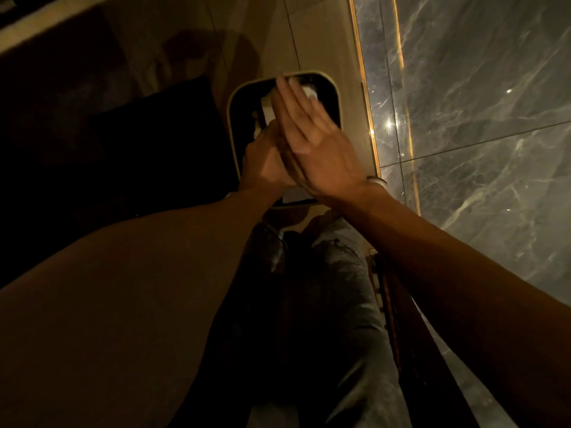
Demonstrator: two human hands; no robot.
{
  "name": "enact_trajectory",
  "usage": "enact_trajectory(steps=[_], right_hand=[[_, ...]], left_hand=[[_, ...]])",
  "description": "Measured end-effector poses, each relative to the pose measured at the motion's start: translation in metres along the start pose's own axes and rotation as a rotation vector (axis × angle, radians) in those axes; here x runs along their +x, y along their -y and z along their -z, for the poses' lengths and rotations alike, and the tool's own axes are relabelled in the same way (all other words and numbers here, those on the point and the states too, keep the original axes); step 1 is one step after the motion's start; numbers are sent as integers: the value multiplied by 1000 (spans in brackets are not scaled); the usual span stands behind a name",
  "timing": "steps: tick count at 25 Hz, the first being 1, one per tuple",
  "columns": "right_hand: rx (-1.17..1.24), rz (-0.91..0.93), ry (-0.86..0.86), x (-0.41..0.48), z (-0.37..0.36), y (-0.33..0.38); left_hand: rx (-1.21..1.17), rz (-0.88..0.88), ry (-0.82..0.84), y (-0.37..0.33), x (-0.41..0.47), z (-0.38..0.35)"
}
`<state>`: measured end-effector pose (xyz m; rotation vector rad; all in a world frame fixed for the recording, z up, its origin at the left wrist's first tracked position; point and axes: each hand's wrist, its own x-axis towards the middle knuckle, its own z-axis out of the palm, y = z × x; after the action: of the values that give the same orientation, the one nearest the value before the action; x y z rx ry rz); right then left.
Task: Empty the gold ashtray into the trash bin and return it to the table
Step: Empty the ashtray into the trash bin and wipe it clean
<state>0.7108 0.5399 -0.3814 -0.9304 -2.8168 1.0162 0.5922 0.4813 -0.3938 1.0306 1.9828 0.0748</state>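
Head view, bin: we see the trash bin (232,101) on the floor, pale-rimmed, with white paper scraps (268,110) inside.
Left hand (265,162): curled over the bin; grasp hidden.
Right hand (312,134): flat, fingers spread, against the left.
Ashtray: we cannot see it.

A grey marble wall (482,125) is taking up the right side of the room, its pale veins catching small points of light. A thin gold strip (366,97) is running along its edge where it is meeting the tan floor tiles (312,35), and a second glowing line (404,97) is shining just inside the marble. A dark block of furniture (148,140) is sitting in shadow on the left, too dim to identify. Lower down, grey trousers (340,304) are showing, creased at the knee. A dark wooden rail (398,319) is slanting beside them, near the wall.
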Motion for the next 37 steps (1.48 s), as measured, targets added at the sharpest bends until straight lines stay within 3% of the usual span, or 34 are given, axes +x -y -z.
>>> enact_trajectory(steps=[2,3,6,9,10,12,13,16,18,20,23,28,37], right_hand=[[-35,-33,344,-4,-3,-10],[4,-9,355,-3,-4,-11],[19,15,61,-1,-9,-10],[-1,-4,372,-5,-8,-17],[30,9,320,-3,-7,-17],[75,-7,22,-1,-4,-10],[82,-12,9,1,-5,-8],[59,18,389,-4,-9,-14],[164,6,213,0,-7,-19],[377,-178,37,0,-1,-17],[619,-462,111,-10,-2,-27],[983,-633,33,-6,7,-39],[1125,-712,36,-10,46,-38]], left_hand=[[-14,-14,-22,1,0,0],[-20,-5,-25,1,-2,-1],[-3,-5,-22,4,-2,-2],[-66,5,-54,6,-6,-2],[-80,14,-58,6,-7,-2],[-89,-9,-52,8,-6,-3],[-94,-20,-42,8,-4,-3],[-54,10,-16,4,-1,-8],[32,34,-27,5,2,-8],[-22,43,-38,6,1,-2],[-52,12,-19,-2,0,8],[-101,46,20,-16,-5,18],[-718,389,184,-36,-24,27]])
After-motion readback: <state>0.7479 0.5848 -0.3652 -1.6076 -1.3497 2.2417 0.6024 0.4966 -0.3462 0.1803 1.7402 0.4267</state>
